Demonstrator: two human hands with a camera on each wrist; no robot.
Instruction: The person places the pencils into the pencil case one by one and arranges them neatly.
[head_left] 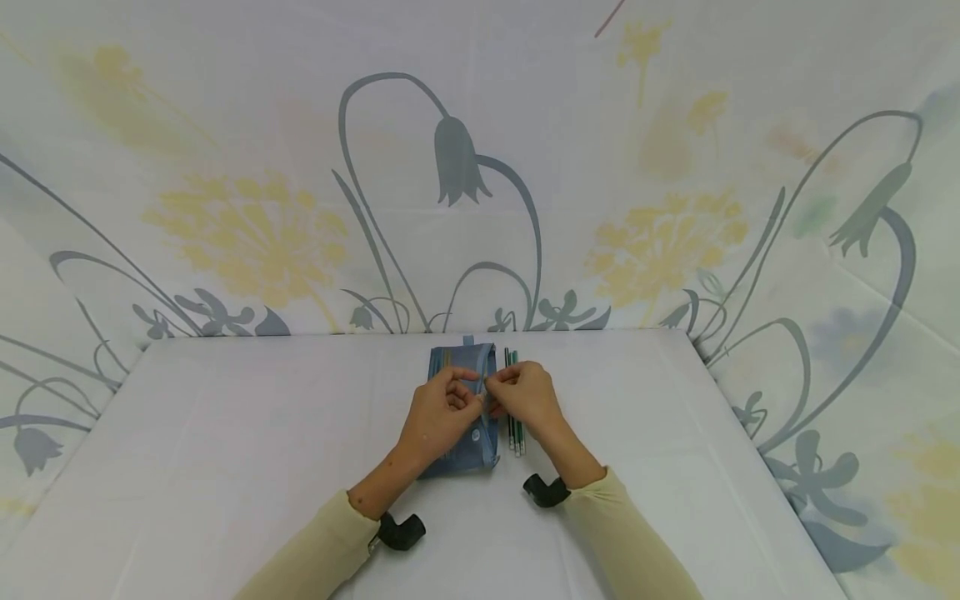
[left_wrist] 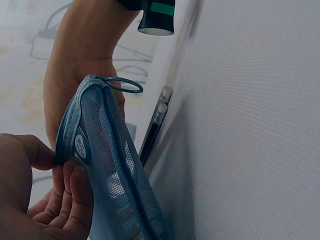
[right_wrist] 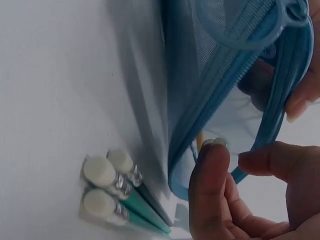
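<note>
A blue mesh pencil case lies on the white table, its zipper undone and its mouth spread apart. My left hand pinches the zippered edge between thumb and fingers, beside a small round label. On the same edge, toward the far end, my right hand holds the rim between thumb and finger. Through the mesh some slim yellowish things show inside the case; the hands partly cover it. Just right of the case lie several pencils, green and dark, their white erasers toward me.
The white table meets a flower-printed cloth at its back and sides. A ring pull hangs at the case's near end. Dark wrist-worn devices stick out beside both light sleeves.
</note>
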